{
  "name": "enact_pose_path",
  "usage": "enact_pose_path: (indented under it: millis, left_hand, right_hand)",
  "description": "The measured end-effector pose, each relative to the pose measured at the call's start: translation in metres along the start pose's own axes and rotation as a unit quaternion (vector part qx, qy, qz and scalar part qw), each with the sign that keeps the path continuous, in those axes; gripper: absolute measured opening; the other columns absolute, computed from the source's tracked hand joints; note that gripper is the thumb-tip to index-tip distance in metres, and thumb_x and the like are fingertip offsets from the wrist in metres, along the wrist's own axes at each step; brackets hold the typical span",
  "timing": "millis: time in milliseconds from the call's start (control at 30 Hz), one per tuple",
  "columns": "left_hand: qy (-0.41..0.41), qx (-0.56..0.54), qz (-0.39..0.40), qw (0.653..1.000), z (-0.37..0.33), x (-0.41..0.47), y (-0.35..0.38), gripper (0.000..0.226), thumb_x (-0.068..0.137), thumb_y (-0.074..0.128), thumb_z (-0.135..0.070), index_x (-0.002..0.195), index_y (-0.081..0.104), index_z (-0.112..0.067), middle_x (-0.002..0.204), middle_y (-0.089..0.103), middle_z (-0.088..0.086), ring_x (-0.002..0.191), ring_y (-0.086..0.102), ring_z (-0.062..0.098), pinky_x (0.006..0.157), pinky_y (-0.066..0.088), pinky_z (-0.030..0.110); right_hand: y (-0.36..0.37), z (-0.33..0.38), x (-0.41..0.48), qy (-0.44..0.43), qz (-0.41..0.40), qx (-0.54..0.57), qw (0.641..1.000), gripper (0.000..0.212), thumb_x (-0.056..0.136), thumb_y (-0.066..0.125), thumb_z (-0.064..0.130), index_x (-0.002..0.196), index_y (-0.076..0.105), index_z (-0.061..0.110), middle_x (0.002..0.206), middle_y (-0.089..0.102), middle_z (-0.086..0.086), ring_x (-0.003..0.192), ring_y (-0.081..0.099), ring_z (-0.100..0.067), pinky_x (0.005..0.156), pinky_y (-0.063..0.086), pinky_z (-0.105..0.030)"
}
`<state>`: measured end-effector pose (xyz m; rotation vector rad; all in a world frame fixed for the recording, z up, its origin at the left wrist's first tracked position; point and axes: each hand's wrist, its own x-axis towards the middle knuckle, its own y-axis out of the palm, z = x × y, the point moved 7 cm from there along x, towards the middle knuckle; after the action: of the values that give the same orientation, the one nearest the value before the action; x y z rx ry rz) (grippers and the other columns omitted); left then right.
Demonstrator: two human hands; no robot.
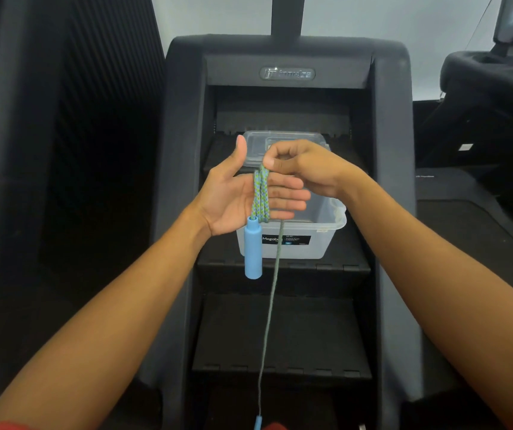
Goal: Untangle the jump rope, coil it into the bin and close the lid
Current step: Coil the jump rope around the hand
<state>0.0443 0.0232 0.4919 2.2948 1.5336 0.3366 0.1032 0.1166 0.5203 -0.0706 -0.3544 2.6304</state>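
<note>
The jump rope point(260, 197) is a blue-green braided cord, wound in a few loops around the fingers of my left hand point(242, 197), which is held flat with the palm up and the thumb raised. One blue handle point(252, 251) hangs below that palm. My right hand point(304, 169) pinches the cord at the top of the loops. A single strand runs straight down to the second blue handle point(258, 423) at the bottom edge. Behind my hands a clear plastic bin point(317, 240) sits on a black step, with its clear lid point(283, 141) lying behind it.
The bin stands on a black stair-climber machine point(286, 72) with further steps point(280, 333) below it. A dark ribbed panel point(62, 135) rises on the left. Another black machine point(494, 97) is at the right.
</note>
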Motion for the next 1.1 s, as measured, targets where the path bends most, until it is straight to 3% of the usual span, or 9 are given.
enact_pose_path:
  millis: [200,333,467,600,767,867,967,1033,1100]
  left_hand:
    - [0.050,0.005,0.003,0.999,-0.012,0.003,0.006,0.111,0.089,0.006,-0.080,0.142,0.048,0.008,0.143,0.055,0.028,0.131,0.057,0.039,0.109,0.047,0.043]
    - [0.077,-0.006,-0.041,0.996,-0.019,0.003,-0.010,0.106,0.092,0.010,-0.077,0.143,0.046,0.008,0.146,0.053,0.028,0.136,0.053,0.041,0.113,0.044,0.045]
    - [0.075,0.005,-0.077,0.994,-0.017,0.001,-0.024,0.103,0.093,0.012,-0.077,0.144,0.047,0.006,0.145,0.054,0.026,0.136,0.053,0.039,0.115,0.042,0.047]
    - [0.062,0.014,-0.096,0.993,-0.011,0.000,-0.031,0.100,0.096,0.013,-0.074,0.145,0.045,0.007,0.145,0.054,0.028,0.136,0.053,0.038,0.116,0.041,0.044]
    - [0.030,0.036,-0.124,0.991,0.001,-0.001,-0.036,0.098,0.096,0.015,-0.075,0.142,0.051,0.004,0.142,0.058,0.026,0.132,0.057,0.034,0.110,0.045,0.042]
    - [0.012,0.051,-0.105,0.993,0.006,0.000,-0.030,0.099,0.096,0.015,-0.075,0.139,0.053,0.006,0.123,0.069,0.023,0.110,0.068,0.033,0.096,0.052,0.041]
    - [0.005,0.077,-0.085,0.993,0.010,0.000,-0.020,0.095,0.099,0.009,-0.070,0.117,0.065,0.005,0.094,0.074,0.017,0.090,0.071,0.029,0.090,0.054,0.036]
    - [0.006,0.078,-0.082,0.994,0.014,0.002,-0.019,0.095,0.099,0.014,-0.071,0.106,0.070,0.006,0.109,0.069,0.031,0.106,0.067,0.037,0.103,0.050,0.041]
    - [0.004,0.076,-0.077,0.994,0.017,0.003,-0.021,0.097,0.096,0.018,-0.072,0.112,0.067,0.010,0.129,0.059,0.039,0.125,0.057,0.046,0.113,0.044,0.047]
  right_hand:
    - [0.019,-0.039,-0.006,0.061,0.024,0.101,0.993,0.028,0.107,0.038,0.006,0.102,0.066,0.007,0.092,0.068,-0.007,0.081,0.066,-0.020,0.083,0.057,-0.037]
    - [0.036,-0.054,-0.008,0.104,0.042,0.017,0.994,0.021,0.104,0.040,0.002,0.107,0.061,0.002,0.074,0.056,-0.007,0.065,0.054,-0.020,0.081,0.055,-0.042]
    - [0.041,-0.063,-0.017,0.134,0.083,-0.052,0.986,0.027,0.107,0.049,0.024,0.114,0.062,0.001,0.074,0.059,-0.005,0.073,0.058,-0.022,0.087,0.055,-0.042]
    - [0.046,-0.055,-0.022,0.140,0.131,-0.157,0.969,0.026,0.107,0.049,0.025,0.106,0.066,0.005,0.075,0.062,-0.004,0.079,0.062,-0.022,0.088,0.055,-0.038]
    - [0.045,-0.032,-0.021,0.136,0.157,-0.169,0.964,0.015,0.100,0.062,0.014,0.088,0.067,0.006,0.081,0.069,-0.011,0.085,0.070,-0.026,0.096,0.057,-0.042]
    - [0.040,-0.015,-0.021,0.118,0.152,-0.192,0.962,0.021,0.098,0.064,0.012,0.077,0.070,0.011,0.078,0.069,-0.008,0.087,0.069,-0.025,0.090,0.058,-0.035]
    - [0.035,-0.002,-0.018,0.098,0.130,-0.226,0.960,0.027,0.097,0.064,0.015,0.071,0.070,0.011,0.072,0.068,-0.010,0.085,0.065,-0.021,0.078,0.049,-0.028]
    - [0.031,0.005,-0.015,0.085,0.109,-0.230,0.963,0.026,0.096,0.065,0.016,0.075,0.070,0.001,0.072,0.064,-0.023,0.075,0.060,-0.026,0.071,0.047,-0.027]
    - [0.027,0.010,-0.012,0.071,0.084,-0.227,0.968,0.026,0.095,0.066,0.016,0.085,0.069,-0.008,0.066,0.058,-0.023,0.065,0.052,-0.031,0.065,0.049,-0.024]
